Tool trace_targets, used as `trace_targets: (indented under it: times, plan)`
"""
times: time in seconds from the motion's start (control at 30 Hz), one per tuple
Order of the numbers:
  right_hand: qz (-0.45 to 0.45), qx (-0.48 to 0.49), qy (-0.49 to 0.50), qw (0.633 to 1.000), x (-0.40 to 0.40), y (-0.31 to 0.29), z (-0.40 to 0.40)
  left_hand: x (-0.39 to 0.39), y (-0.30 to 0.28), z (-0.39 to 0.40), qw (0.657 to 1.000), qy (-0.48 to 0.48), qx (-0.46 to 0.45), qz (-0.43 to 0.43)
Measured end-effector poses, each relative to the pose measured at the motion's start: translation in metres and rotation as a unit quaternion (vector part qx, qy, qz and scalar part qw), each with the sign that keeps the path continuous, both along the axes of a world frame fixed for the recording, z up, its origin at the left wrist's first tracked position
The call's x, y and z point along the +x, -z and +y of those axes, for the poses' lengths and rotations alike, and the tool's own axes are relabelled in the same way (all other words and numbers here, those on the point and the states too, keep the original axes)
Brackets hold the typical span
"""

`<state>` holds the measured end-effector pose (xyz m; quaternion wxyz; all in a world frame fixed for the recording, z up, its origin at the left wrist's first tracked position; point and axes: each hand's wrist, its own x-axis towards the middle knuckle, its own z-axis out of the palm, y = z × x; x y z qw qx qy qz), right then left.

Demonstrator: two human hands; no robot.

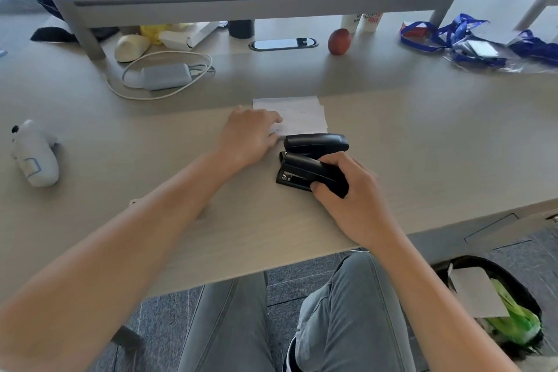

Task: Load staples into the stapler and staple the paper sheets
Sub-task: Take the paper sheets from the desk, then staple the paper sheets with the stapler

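- The right hand grips a black stapler near the front middle of the light wooden desk; the fingers curl over the rear of the lower body and the thumb wraps its near side.
- The stapler's top cover is swung up and away from the base, so the two black halves stand apart in a V; a bit of shiny metal shows at the front of the lower part.
- The left hand lies flat on the desk, fingers fairly straight and close together, their tips pressing the left edge of the paper sheets.
- The sheets form a small white stack, slightly fanned at the right, lying just behind the stapler and touching or nearly touching its raised cover.
- Further back on the desk: a grey power adapter with a looped white cable, a red apple, and blue lanyards at the right.
- A white plush toy lies at the left.
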<state>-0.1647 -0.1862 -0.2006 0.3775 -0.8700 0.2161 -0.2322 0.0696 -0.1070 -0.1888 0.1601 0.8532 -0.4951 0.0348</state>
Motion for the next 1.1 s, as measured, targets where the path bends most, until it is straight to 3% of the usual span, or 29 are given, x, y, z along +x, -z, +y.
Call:
trace_targets:
  times: [0.2,0.47,0.63,0.73,0.83,0.93,1.03,1.1]
  plan:
    - [0.014,-0.04,0.01,0.999,0.0,0.003,-0.001,-0.006,0.003,0.004,0.986,0.024,0.03,-0.161]
    - [0.059,-0.092,0.031,0.994,0.002,0.005,0.001,-0.004,-0.01,0.003,0.996,0.006,-0.023,-0.082]
    - [0.018,-0.162,0.071,0.984,-0.005,0.002,0.015,0.0,-0.035,0.016,0.976,-0.038,-0.203,0.064]
    - [-0.023,-0.133,0.104,0.985,-0.008,-0.002,0.02,-0.008,-0.06,0.027,0.952,-0.046,-0.271,0.135]
    - [-0.044,-0.031,0.114,0.992,-0.011,-0.01,0.02,-0.022,-0.077,0.038,0.892,-0.02,-0.31,0.329]
    - [-0.035,0.095,0.118,0.988,-0.021,-0.019,0.021,-0.033,-0.08,0.048,0.824,-0.014,-0.282,0.491]
    - [-0.033,0.241,0.103,0.965,-0.037,-0.026,0.027,-0.039,-0.076,0.055,0.785,-0.017,-0.244,0.57]
    - [-0.034,0.329,0.106,0.938,-0.048,-0.034,0.032,-0.043,-0.072,0.057,0.779,-0.017,-0.225,0.585]
